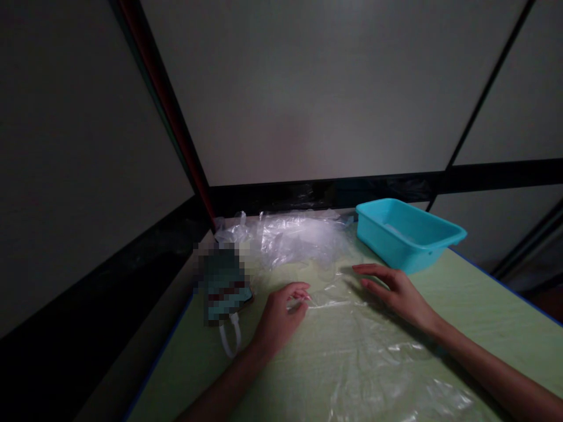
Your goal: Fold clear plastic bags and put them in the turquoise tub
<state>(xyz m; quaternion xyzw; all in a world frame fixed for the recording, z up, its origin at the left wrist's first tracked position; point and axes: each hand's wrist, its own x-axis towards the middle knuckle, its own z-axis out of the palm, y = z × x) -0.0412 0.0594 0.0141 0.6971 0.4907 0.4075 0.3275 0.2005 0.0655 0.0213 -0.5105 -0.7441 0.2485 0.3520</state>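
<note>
A thin clear plastic sheet (pixel 365 346) lies spread over the green tabletop. My left hand (pixel 284 313) is at the sheet's left edge, its thumb and fingers curled together on a bit of the clear plastic. To the right, my right hand (pixel 396 290) hovers over the sheet with its fingers apart and nothing in them. Behind both hands, crumpled clear plastic (pixel 303 237) is heaped along the back of the table.
A turquoise basin (pixel 396 240) stands at the back right, with something pale inside. On the left lies a phone-like device (pixel 226 287), partly pixelated, with a white strap or cable (pixel 231 340). Pale panels (pixel 299 94) rise behind the table (pixel 185 363).
</note>
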